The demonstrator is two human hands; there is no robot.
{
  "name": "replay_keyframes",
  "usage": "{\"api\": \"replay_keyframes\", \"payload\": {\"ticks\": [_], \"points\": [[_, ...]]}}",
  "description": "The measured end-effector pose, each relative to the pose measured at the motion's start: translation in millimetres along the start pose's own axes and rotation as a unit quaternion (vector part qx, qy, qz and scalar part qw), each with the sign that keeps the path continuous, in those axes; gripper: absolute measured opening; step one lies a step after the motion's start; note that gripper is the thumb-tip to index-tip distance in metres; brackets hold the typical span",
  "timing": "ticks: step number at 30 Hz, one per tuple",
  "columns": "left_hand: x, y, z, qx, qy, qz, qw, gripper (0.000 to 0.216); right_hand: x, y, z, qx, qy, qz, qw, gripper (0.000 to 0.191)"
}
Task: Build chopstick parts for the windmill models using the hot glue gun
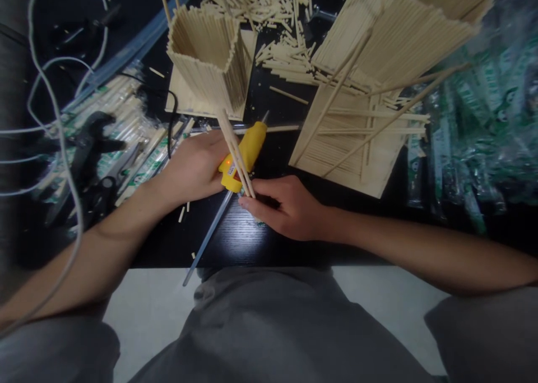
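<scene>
My left hand (194,167) is closed on a yellow hot glue gun (253,146), its fingers mostly hidden behind it. The nozzle points away and slightly right, a small orange light glows on the body, and a long clear glue stick (209,234) sticks out of the back. My right hand (290,208) pinches the near ends of a few thin wooden chopsticks (236,153). They slant across in front of the gun, their far ends by a hollow box of upright sticks (205,72) on a flat wooden base (180,100).
A larger stick structure (414,38) and a flat panel (378,175) with loose sticks stand at right. Cut stick pieces (277,4) lie at the back. Wrapped chopsticks (113,105), scissors (111,184) and a white cable (59,114) are left; plastic wrappers (483,114) cover the right.
</scene>
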State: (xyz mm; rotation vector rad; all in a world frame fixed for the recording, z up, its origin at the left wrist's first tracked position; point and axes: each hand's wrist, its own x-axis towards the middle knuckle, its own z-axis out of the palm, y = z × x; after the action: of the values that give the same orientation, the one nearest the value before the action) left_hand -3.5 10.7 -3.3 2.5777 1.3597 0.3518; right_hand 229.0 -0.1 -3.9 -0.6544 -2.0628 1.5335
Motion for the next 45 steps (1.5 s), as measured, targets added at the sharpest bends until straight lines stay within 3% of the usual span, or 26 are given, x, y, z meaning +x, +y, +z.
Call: {"api": "replay_keyframes", "payload": {"ticks": [5, 9, 17, 24, 45], "points": [[0, 0, -1, -0.023, 0.012, -0.003, 1.0, 0.02, -1, -1, 0, 0.001, -0.007, 0.02, 1.0, 0.039], [0, 1, -3, -0.05, 0.059, -0.006, 0.997, 0.021, 0, -3, -2, 0.009, -0.015, 0.02, 1.0, 0.036], [-6, 4, -11, -0.036, 0.138, -0.101, 0.985, 0.029, 0, -6, -3, 0.03, -0.023, 0.041, 0.998, 0.031], [-5, 9, -23, -0.018, 0.229, -0.08, 0.97, 0.017, 0, -8, -3, 0.045, 0.003, 0.07, 0.997, 0.031], [-13, 3, -13, 0.075, 0.216, -0.007, 0.973, 0.033, 0, -9, 0, 0.074, 0.037, 0.11, 0.99, 0.037]]}}
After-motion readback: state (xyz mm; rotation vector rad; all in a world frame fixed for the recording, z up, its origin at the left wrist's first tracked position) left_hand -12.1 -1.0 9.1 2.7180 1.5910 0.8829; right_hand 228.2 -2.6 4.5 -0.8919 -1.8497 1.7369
